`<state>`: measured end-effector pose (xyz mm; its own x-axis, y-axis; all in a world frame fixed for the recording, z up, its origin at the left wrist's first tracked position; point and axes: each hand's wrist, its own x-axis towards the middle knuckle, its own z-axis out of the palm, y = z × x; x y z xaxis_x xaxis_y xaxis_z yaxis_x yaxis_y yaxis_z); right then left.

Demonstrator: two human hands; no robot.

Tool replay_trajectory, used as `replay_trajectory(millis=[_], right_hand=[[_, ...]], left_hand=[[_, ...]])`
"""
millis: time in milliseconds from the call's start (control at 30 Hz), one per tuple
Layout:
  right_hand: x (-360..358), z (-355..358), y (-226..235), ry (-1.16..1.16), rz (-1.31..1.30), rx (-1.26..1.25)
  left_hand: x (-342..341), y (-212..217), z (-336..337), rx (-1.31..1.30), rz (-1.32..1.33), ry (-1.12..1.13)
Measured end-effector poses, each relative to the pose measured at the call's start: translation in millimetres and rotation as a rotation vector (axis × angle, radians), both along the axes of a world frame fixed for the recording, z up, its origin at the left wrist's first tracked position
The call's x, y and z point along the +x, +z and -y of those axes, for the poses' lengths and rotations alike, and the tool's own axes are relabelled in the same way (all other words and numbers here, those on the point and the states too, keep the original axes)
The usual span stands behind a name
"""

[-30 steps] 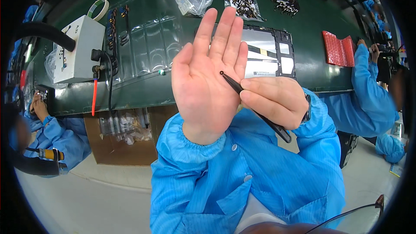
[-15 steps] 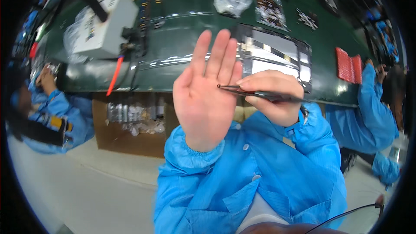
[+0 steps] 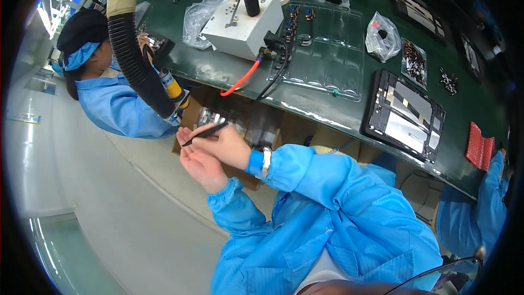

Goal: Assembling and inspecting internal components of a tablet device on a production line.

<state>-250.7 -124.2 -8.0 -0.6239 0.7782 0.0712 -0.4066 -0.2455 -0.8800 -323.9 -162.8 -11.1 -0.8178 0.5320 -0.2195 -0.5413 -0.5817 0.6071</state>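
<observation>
My right hand grips dark tweezers with their tips over the fingers of my left hand. That left hand lies palm up, fingers stretched out, and the right hand covers part of it. Whatever sits at the tweezer tips is too small to make out. Close beyond my fingertips hangs the end of a black ribbed hose, with a yellow-banded nozzle beside it. Below the table edge, next to my hands, stands a cardboard box with clear plastic pieces in it.
On the green table lie an opened tablet-like device, bags of small parts, loose screws and red bubble wrap. A white box has a red tube. Co-workers sit left and right.
Both hands have swung left from in front of the device to beside the hose end. My view has turned left too. The tweezers stay in my right hand; the tiny dark ring no longer shows.
</observation>
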Motion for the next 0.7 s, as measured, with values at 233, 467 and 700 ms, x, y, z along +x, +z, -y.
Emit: replay_trajectory(millis=[233,467,700], right_hand=[[101.0,-17.4,19.5,-0.552,0.128,1.161],[332.6,14.6,70.6,-0.807,0.56,0.894],[447.9,-57.2,59.4,-0.847,0.928,0.683]], left_hand=[[40.7,-26.7,-18.0,0.389,0.0,-0.424],[189.1,35.7,-77.8,0.14,-0.995,-1.011],[319.2,20.3,-170.9,0.404,-2.074,-0.909]])
